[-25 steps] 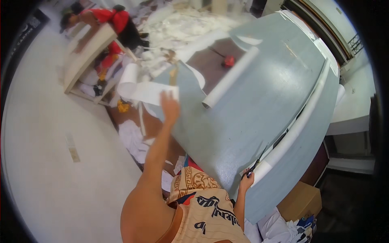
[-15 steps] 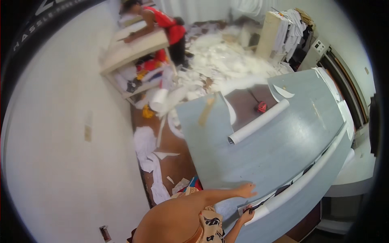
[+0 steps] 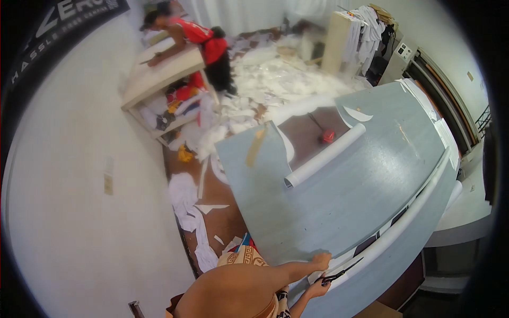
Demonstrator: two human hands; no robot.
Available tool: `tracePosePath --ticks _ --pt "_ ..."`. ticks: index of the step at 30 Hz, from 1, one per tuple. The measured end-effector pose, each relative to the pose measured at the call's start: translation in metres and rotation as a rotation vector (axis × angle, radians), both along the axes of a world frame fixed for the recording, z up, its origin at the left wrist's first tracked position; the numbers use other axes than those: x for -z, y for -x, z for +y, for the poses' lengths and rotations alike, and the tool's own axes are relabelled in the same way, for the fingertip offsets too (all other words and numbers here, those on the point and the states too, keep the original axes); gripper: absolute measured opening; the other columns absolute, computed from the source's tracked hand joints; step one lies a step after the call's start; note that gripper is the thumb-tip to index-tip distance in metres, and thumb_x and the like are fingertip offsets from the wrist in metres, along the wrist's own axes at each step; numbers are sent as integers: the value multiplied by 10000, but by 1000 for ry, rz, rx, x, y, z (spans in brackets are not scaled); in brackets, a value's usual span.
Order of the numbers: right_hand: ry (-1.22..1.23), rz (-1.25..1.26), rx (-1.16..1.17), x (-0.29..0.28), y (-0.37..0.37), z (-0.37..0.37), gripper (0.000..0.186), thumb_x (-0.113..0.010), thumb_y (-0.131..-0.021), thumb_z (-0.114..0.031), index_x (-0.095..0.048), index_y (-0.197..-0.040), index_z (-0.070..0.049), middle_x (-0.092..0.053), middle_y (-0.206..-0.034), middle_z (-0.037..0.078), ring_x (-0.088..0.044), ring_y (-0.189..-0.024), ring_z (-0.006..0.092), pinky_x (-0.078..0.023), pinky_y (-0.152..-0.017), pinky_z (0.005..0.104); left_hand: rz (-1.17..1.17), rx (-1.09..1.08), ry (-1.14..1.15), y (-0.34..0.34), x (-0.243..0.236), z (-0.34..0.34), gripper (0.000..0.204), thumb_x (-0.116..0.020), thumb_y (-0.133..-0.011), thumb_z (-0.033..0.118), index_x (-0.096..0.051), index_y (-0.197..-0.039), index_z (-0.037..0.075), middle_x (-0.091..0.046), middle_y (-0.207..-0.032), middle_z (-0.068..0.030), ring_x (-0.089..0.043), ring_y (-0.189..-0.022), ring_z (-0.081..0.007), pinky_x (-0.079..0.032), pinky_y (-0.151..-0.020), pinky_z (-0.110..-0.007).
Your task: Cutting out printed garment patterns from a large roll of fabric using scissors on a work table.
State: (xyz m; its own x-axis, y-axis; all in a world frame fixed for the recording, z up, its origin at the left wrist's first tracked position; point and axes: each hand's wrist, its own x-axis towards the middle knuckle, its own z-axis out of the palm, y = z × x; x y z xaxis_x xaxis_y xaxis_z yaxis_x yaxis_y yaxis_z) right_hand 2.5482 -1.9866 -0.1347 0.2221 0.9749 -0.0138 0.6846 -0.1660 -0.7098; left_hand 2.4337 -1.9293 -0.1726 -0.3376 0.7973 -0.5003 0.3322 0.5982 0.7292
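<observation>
My left hand (image 3: pixel 321 261) is closed at the near end of a long white paper sheet (image 3: pixel 347 257), fingers bent together at its edge. Just below it, my right hand (image 3: pixel 318 288) grips black-handled scissors (image 3: pixel 335 276). The scissor blades point right and away, over the white paper roll (image 3: pixel 392 233) that runs along the table's right side. Dark printed patches show on the strip of sheet beside the roll. Whether the blades touch the paper, I cannot tell.
On the blue-grey table (image 3: pixel 265 196) lie another paper roll (image 3: pixel 326 156), a dark printed piece (image 3: pixel 302 132) and a red tape measure (image 3: pixel 328 137). White scraps (image 3: pixel 286 79) cover the floor beyond. A person in red (image 3: pixel 199 34) leans over a wooden table (image 3: pixel 159 74) at far left.
My left hand has come down from above the table, fingers spread, to the sheet's end. The scissors now show more fully, blades pointing along the roll. The whole view has shifted slightly.
</observation>
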Motion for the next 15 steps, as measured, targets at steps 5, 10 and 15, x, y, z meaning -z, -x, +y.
tracePosePath --ticks 5,10,15 --pt "-96 -9 108 3 1 11 444 -795 -881 -360 -667 -976 55 -714 -901 187 -675 -803 321 -527 -760 428 -36 -118 4 1 29 1 279 -634 -793 104 -768 -1036 136 -726 -1029 -186 -690 -993 -405 -548 -834 -526" --pt "-27 -87 200 0 -18 37 533 -832 -817 -444 -666 -975 37 -712 -933 181 -674 -860 367 -521 -790 446 -41 -114 -14 3 38 4 259 -670 -816 151 -754 -1057 106 -720 -1038 -195 -686 -992 -409 -545 -866 -505" --pt "-116 -131 169 3 -29 49 639 -863 -752 -521 -666 -1041 13 -711 -1010 185 -682 -949 372 -515 -847 475 -140 -81 -7 5 34 -1 251 -705 -853 241 -759 -1060 109 -684 -1223 -191 -627 -1203 -362 -512 -975 -481"
